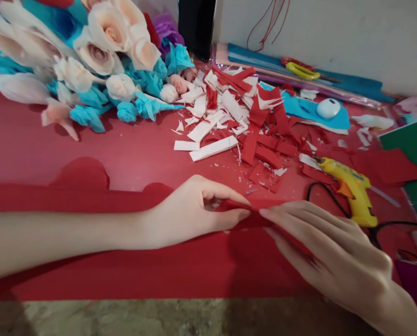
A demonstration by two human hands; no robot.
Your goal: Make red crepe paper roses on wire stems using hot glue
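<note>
— Where does the red paper sheet (194, 266) lie?
— Spread in front of the person. The left hand (194, 212) pinches a raised fold in it, and the right hand (334, 254) grips the same fold, near the yellow glue gun (351, 189).

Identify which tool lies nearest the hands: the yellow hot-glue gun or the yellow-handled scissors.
The yellow plastic hot-glue gun: it lies just beyond the right hand, while the yellow-handled scissors lie far back by the wall. The left hand pinches folded red paper.
</note>
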